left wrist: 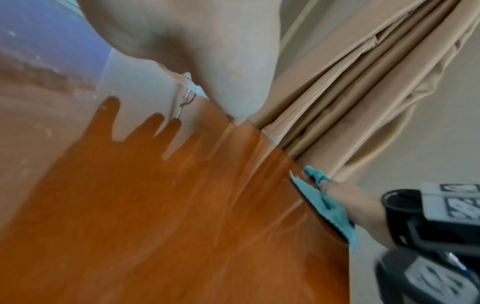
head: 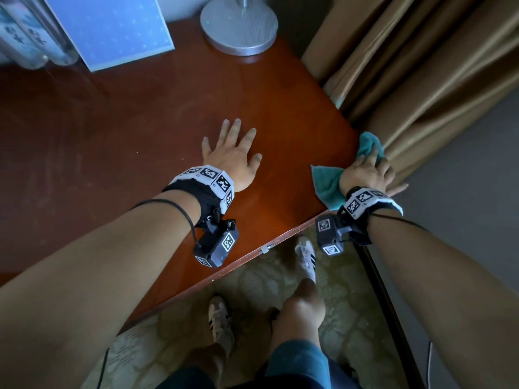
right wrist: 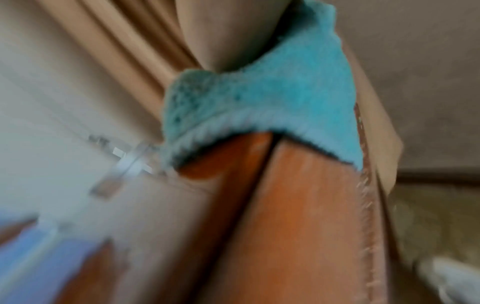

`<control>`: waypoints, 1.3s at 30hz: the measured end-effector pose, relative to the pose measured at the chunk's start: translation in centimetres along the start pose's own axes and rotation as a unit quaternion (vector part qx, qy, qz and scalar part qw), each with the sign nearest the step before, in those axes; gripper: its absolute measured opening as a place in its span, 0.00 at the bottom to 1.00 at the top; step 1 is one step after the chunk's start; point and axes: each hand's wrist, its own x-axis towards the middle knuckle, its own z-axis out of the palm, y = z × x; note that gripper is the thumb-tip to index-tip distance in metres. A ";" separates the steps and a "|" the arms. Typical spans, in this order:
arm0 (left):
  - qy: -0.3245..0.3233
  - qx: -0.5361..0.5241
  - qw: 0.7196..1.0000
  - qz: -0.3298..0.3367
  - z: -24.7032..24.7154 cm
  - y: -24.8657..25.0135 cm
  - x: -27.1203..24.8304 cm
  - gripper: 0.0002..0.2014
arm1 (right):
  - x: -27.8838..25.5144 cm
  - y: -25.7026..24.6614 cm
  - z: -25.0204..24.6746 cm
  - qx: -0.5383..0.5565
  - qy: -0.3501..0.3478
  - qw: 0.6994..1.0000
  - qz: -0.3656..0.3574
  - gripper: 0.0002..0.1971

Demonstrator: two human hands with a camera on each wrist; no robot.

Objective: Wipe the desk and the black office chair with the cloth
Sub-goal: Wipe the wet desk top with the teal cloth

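Observation:
The reddish-brown wooden desk (head: 126, 141) fills the left and middle of the head view. My left hand (head: 230, 153) lies flat on it, fingers spread, holding nothing. My right hand (head: 370, 175) grips the teal cloth (head: 327, 186) at the desk's right edge, fingers curled over the side and thumb sticking out. The left wrist view shows the cloth (left wrist: 327, 205) folded over that edge (left wrist: 306, 201). In the blurred right wrist view the cloth (right wrist: 259, 98) wraps the desk's edge (right wrist: 298, 205). No black office chair is in view.
A round silver lamp base (head: 238, 23), a blue card (head: 112, 26) and clear bottles (head: 25, 37) stand at the desk's back. Tan curtains (head: 421, 66) hang against the right edge. My feet (head: 306, 256) stand on patterned carpet below the front edge.

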 end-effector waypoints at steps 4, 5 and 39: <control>-0.029 -0.033 0.997 -0.066 -3.9 0.2 0.0 0.29 | 1.0 -0.9 -3.4 -0.099 -0.033 0.983 -0.152 0.24; -0.020 -0.045 0.995 -0.085 -5.4 0.2 -0.1 0.28 | 1.1 -2.1 -4.7 -0.078 -0.017 0.982 -0.171 0.22; 0.245 -0.587 0.726 -0.262 -8.4 18.1 -5.1 0.04 | 6.6 -6.5 -14.8 0.266 -0.516 0.715 -0.389 0.29</control>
